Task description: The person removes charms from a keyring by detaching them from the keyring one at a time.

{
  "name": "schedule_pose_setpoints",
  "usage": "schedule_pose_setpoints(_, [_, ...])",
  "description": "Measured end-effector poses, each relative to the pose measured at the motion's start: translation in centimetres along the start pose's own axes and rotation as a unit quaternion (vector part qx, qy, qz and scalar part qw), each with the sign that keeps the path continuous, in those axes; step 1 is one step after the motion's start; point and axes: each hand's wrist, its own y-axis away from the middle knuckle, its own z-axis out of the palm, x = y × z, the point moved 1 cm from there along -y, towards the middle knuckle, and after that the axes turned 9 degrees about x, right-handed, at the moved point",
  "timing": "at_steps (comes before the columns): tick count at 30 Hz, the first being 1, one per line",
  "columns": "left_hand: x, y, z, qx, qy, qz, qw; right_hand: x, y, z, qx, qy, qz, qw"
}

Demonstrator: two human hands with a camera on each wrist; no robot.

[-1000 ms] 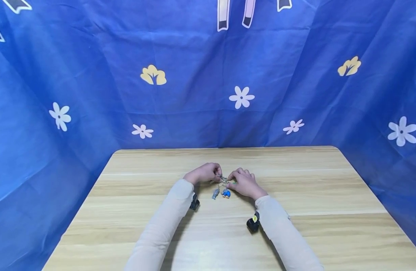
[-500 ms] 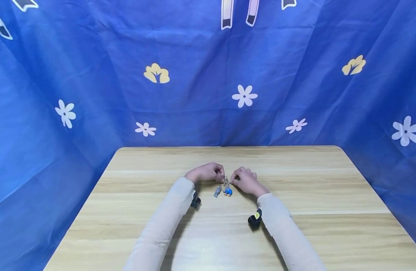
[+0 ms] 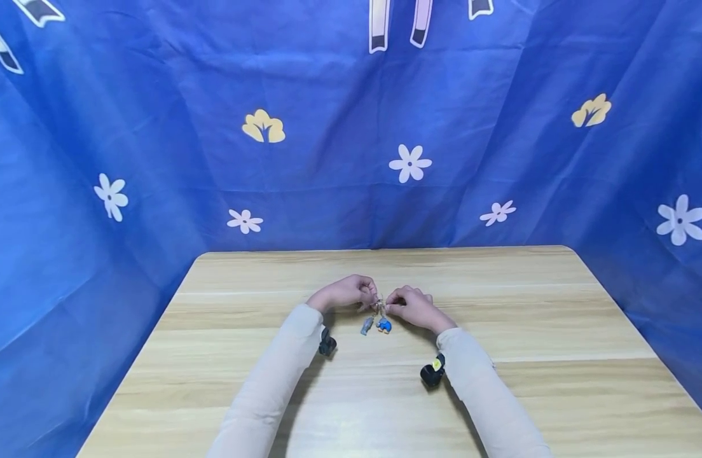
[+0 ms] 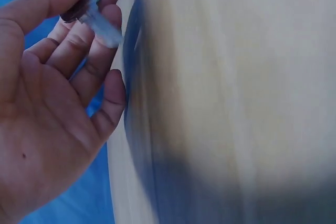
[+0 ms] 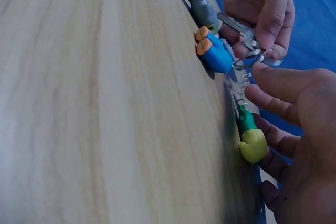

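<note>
Near the far side of the table, my left hand [image 3: 351, 291] pinches a metal key ring [image 5: 254, 53] between thumb and fingers. A silver key [image 5: 236, 26] hangs from it, also showing against the left fingers as a blurred key [image 4: 105, 30] in the left wrist view. From the right, my right hand [image 3: 414, 307] holds the ring's near side with thumb and index finger. Charms hang on small chains: a blue elephant-like one [image 5: 214, 56] with orange feet, a grey-blue figure [image 5: 202, 9], and a yellow-and-green one [image 5: 253, 145] beside the right fingers.
A light wood-grain table [image 3: 500, 394] lies under both arms. Behind it and at the sides hangs a blue cloth [image 3: 328, 165] printed with white flowers. A black wrist camera [image 3: 432, 372] sits under the right sleeve, and another camera [image 3: 327, 343] under the left.
The hands stay at the key ring, with small shifts of the right fingers. The green charm seen by the right hand a second ago is now hidden in the head view.
</note>
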Motion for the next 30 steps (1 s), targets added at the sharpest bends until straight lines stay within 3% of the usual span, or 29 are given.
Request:
schedule_pose_setpoints(15, [1.4, 0.6, 0.5, 0.004, 0.041, 0.008, 0.9991, -0.1, 1.1, -0.5, -0.025, -0.062, -0.003, 0.998])
schedule_pose_setpoints(22, [1.5, 1.1, 0.3, 0.002, 0.066, 0.005, 0.9978, 0.1, 1.5, -0.9, -0.058, -0.193, 0.031, 0.979])
schedule_pose_setpoints(30, [1.6, 1.5, 0.1, 0.013, 0.085, 0.007, 0.9962, -0.1, 1.8, -1.5, -0.053, -0.254, 0.031, 0.965])
